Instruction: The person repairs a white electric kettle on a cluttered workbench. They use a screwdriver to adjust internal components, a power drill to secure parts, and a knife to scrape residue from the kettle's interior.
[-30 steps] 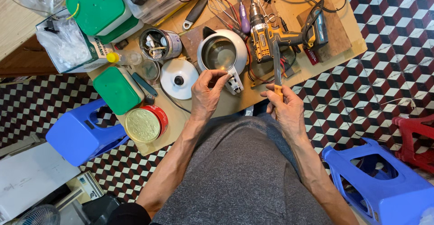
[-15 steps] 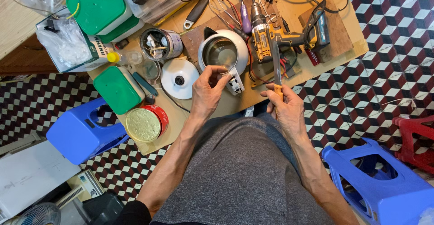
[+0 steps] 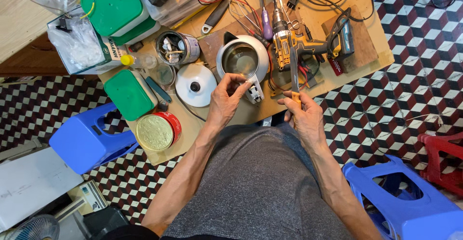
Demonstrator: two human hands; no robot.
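Observation:
My left hand [image 3: 225, 100] pinches a small thin piece between thumb and fingertips, just in front of an open white electric kettle [image 3: 242, 60] and touching near its handle [image 3: 254, 93]. My right hand [image 3: 304, 117] grips the yellow handle of a knife [image 3: 294, 69] whose blade points away over the table. The kettle's white lid [image 3: 195, 85] lies to the left of the kettle. A yellow cordless drill [image 3: 301, 45] lies behind the knife blade.
The low wooden table [image 3: 371, 52] holds green-lidded boxes [image 3: 128, 94], a metal can of parts [image 3: 177, 48], a red round tin [image 3: 157, 131], a wrench, screwdrivers and wires. Blue plastic stools [image 3: 84, 141] stand left and right [image 3: 410, 201], a red stool [image 3: 446, 160] far right, on tiled floor.
My left hand has lifted slightly and its fingers have closed on the small piece near the kettle handle. My right hand with the knife has stayed nearly still.

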